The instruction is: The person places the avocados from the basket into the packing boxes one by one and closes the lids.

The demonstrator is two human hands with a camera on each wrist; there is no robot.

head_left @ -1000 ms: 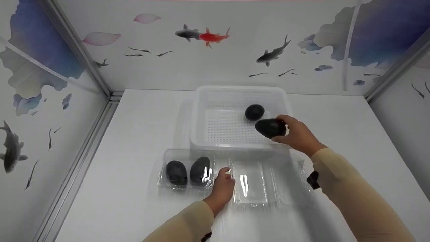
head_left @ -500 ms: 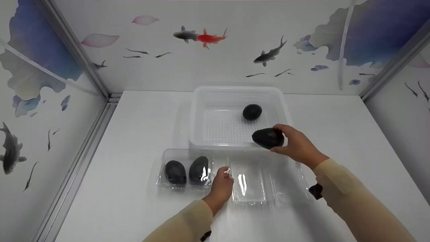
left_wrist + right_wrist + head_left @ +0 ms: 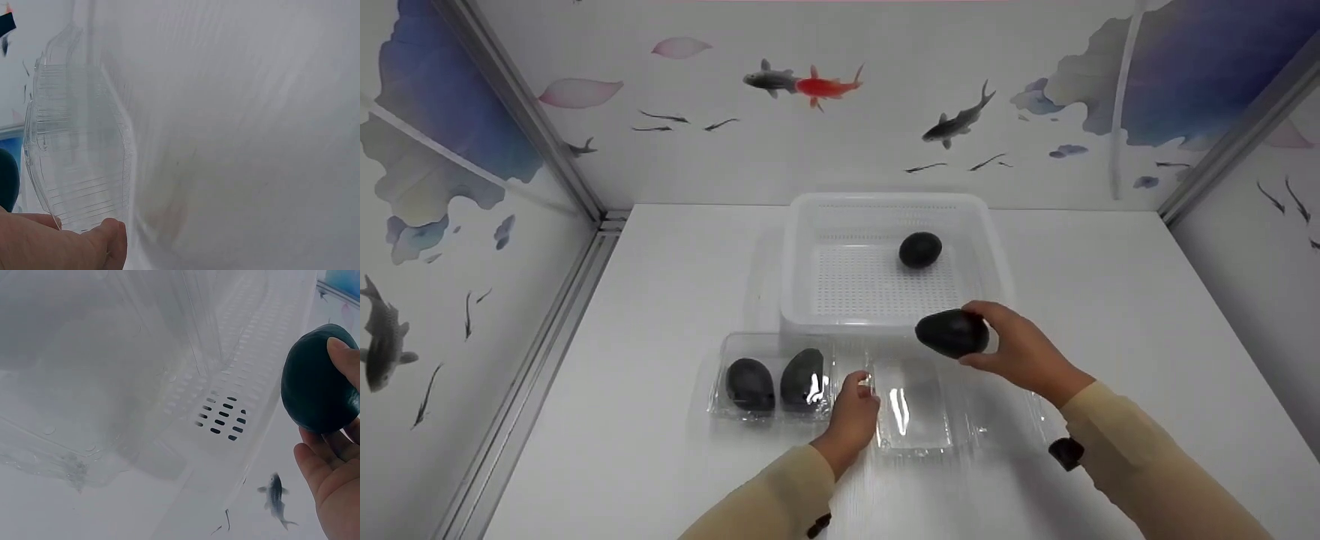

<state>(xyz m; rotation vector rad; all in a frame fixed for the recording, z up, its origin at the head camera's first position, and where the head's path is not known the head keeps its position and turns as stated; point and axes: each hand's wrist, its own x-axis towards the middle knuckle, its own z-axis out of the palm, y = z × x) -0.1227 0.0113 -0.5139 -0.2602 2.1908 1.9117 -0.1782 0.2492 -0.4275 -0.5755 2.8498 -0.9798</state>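
My right hand [image 3: 1027, 352] holds a dark avocado [image 3: 949, 334] between thumb and fingers, above the open clear plastic clamshell [image 3: 915, 401] near the basket's front rim. In the right wrist view, the thumb lies on one side of the avocado [image 3: 312, 388] and the fingertips on the other. My left hand [image 3: 853, 416] pinches the clamshell's edge between its two halves; the left wrist view shows thumb and fingers at the rim of the clear plastic [image 3: 79, 135]. Two avocados, one on the left [image 3: 750, 385] and one beside it [image 3: 802, 381], sit in the left half.
Behind the clamshell stands a white perforated basket [image 3: 885, 198], with one avocado [image 3: 920, 250] inside toward its right. White walls printed with fish surround the white table [image 3: 660, 300] at the back and sides.
My right hand has brought the avocado from over the basket toward me, past the front rim and over the clamshell. My left hand keeps its grip in place.
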